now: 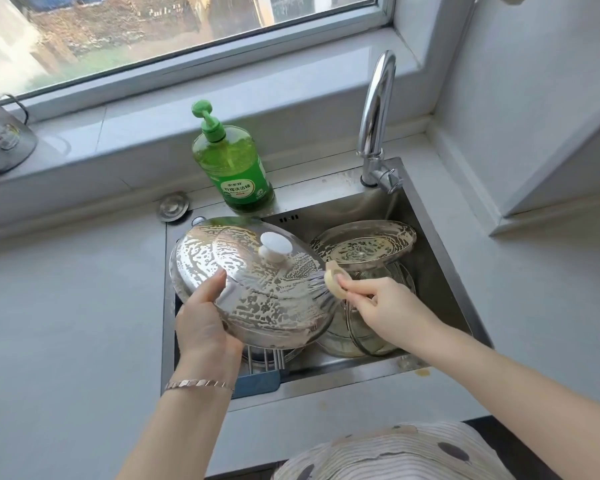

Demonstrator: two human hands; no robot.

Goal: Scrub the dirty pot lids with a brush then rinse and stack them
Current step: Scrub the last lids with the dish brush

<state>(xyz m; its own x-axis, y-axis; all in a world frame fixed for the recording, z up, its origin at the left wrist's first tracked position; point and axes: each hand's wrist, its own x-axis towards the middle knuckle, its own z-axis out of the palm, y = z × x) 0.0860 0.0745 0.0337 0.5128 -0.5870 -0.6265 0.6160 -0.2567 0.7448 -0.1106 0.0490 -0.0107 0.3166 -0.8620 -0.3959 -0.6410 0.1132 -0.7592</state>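
Above the sink's near-left corner, the left grip clasps the sudsy steel lid by its rim. Over mid-sink, the right grip pinches a round brush against it. Soapy glass lids lie in the sink's right half.

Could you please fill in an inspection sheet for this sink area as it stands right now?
Surface: grey countertop around a steel sink; brownish stain by the sink's front right corner.
Job's things: steel lid, soapy, held tilted over the sink; brush with bristles against its right edge; second lid, also soapy, resting on glass lids in the sink.
Clutter: green detergent bottle at the sink's back rim; metal disc on the counter; mug on the windowsill.
Grippers: left hand grips the steel lid's rim; right hand pinches the brush.
Cables: nothing seen.
Surroundings: faucet at back right; window above.
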